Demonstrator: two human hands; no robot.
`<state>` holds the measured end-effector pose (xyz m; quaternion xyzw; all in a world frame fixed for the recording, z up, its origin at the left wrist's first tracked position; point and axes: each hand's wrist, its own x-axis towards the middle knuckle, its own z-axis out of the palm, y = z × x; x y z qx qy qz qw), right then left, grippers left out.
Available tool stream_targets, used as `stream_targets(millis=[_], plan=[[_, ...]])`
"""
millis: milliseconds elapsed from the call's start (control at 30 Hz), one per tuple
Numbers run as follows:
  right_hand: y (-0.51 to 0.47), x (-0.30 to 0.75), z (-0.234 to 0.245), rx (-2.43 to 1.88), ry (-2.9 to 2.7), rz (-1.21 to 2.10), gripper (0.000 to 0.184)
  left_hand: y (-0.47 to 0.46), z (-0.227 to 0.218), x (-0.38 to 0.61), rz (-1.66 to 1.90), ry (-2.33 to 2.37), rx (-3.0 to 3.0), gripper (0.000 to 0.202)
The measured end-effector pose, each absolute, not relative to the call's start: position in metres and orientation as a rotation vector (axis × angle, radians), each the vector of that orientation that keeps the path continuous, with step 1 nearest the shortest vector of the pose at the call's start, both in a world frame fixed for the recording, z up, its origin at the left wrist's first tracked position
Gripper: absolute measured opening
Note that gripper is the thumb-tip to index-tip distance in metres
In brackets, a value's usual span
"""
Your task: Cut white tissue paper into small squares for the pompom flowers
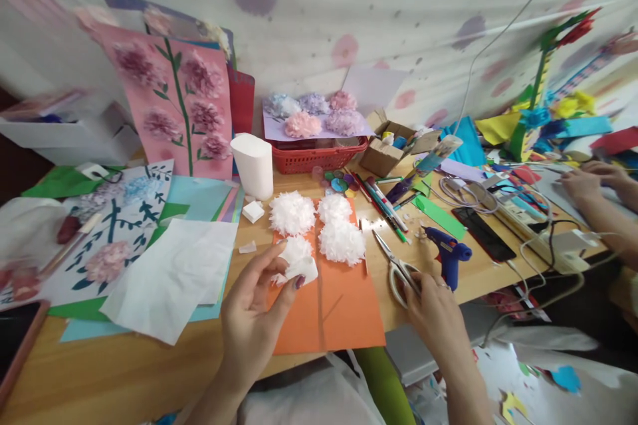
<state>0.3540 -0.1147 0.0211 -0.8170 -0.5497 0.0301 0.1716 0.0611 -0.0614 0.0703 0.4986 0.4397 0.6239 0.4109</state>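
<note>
My left hand point(254, 302) pinches a small folded piece of white tissue paper point(309, 271) between thumb and fingers, above an orange sheet point(346, 315). Fluffy white paper flowers point(292, 212) lie on the upper part of that sheet, one of them partly behind the held piece. To the right, my right hand point(433, 305) has its fingers closed at the handle of a pair of scissors point(393, 264), whose blades point away from me on the table. Just beyond that hand a blue glue gun point(447, 254) rests, its nozzle facing left.
A white tissue roll point(253, 165) stands behind the flowers, near a red basket point(314, 158) topped with pastel flowers. White sheets point(174, 272) lie left; pens point(383, 206), a phone point(483, 234) and a power strip point(535, 236) lie right. Another person's hands point(593, 182) work at far right.
</note>
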Motion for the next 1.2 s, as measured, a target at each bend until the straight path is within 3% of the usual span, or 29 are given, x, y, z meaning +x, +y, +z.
stream_targets(millis=[167,300,533,1033,1200], plan=[[-0.128,0.346,0.044,-1.949,-1.18,0.672,0.037,-0.058,0.076,0.056,1.636,1.022,1.443,0.021],[-0.131,0.294,0.062,-1.334,-0.817,1.075,0.041,-0.055,0.079,0.051,1.739,0.86,1.901,0.026],[-0.115,0.218,0.082,-1.031,-0.748,1.12,0.039,-0.058,0.085,0.052,1.661,0.665,2.131,0.027],[-0.112,0.217,0.084,-0.965,-0.809,1.187,0.027,-0.059,0.088,0.052,1.52,0.698,2.13,0.018],[-0.113,0.221,0.085,-0.985,-0.817,1.282,0.037,-0.06,0.084,0.051,1.409,0.713,2.012,0.022]])
